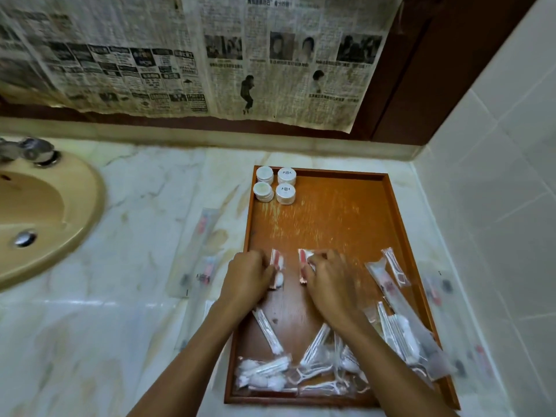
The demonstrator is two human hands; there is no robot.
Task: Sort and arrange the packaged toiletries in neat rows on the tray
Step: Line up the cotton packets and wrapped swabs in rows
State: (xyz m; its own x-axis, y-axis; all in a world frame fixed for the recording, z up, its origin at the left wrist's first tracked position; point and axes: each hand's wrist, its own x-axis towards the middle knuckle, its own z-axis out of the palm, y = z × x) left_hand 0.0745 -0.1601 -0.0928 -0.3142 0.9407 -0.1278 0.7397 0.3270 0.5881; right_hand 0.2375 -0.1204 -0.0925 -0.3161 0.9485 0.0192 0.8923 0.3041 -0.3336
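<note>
Packaged toiletries in clear plastic wrappers are spread over a rectangular brown wooden tray (373, 212) that lies on a pale marble counter (126, 311). Four small round white containers (275, 185) are grouped two by two in the tray's far left corner, touching one another. Near the tray's middle, a small red-and-white packet (277, 263) is gripped by the curled fingers of the left hand (246, 275); a second red-and-white packet (304, 266) is pinched by the bent fingers of the right hand (328, 281). The two packets are held side by side, slightly apart. A loose heap of clear sachets with white floss picks and cotton (301, 371) is seen along the tray's near edge, partly under the forearms. Longer clear sleeves (388, 278) are tilted against the tray's right side. More long clear packets (201, 251) lie on the counter left of the tray, blurred. A beige oval sink (45, 221) is set into the counter at the left, and yellowed newspaper sheets (210, 55) are hung on the wall behind.
</note>
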